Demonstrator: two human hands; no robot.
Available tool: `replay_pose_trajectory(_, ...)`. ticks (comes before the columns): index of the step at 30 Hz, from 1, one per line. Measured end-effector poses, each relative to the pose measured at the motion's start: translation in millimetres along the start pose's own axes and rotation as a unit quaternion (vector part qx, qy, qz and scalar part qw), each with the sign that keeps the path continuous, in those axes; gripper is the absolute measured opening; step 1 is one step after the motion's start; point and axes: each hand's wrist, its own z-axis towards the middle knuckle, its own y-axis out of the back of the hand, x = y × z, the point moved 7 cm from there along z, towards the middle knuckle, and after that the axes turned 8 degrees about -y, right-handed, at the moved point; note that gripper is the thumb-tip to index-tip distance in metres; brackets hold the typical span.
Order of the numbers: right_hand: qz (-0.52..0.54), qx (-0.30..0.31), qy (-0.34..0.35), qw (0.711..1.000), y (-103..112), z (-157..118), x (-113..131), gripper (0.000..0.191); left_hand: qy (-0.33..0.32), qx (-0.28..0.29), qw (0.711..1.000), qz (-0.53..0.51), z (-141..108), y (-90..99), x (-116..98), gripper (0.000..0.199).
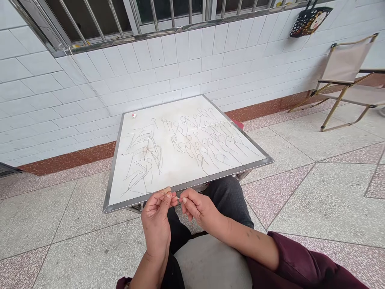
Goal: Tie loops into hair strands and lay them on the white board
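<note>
My left hand point(159, 212) is closed near the table's front edge, pinching a thin pale strand point(177, 198) and a small tan piece point(166, 190). Right beside it, my right hand point(195, 204) pinches the same strand between thumb and forefinger. Beyond both hands lies the white table top point(180, 172) with a grey metal rim. Many thin looped strands point(206, 142) are spread over its middle and right side. Straighter, bent strands point(146, 148) lie in a loose group on the left.
A tiny red and white object point(134, 116) sits at the table's far left corner. A tiled wall point(162, 76) with barred windows stands behind the table. At the right is a folding chair point(345, 68); a dotted bag point(309, 22) hangs above.
</note>
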Motion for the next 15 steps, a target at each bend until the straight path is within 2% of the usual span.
replay_pose_trajectory(4,-0.111,-0.06,0.114,0.985,9.4,-3.0,16.8,0.017,-0.017,0.008,1.0,0.021,0.0,0.7,-4.3,0.016)
replay_pose_trajectory(10,-0.154,-0.085,0.157,0.972,10.0,-2.7,19.2,0.016,-0.011,0.011,0.999,0.032,-1.6,-1.8,-5.4,0.017)
replay_pose_trajectory(15,-0.246,-0.076,0.216,0.942,4.4,-3.1,19.5,0.018,0.004,0.025,1.0,0.016,-2.4,-3.6,-2.8,0.018)
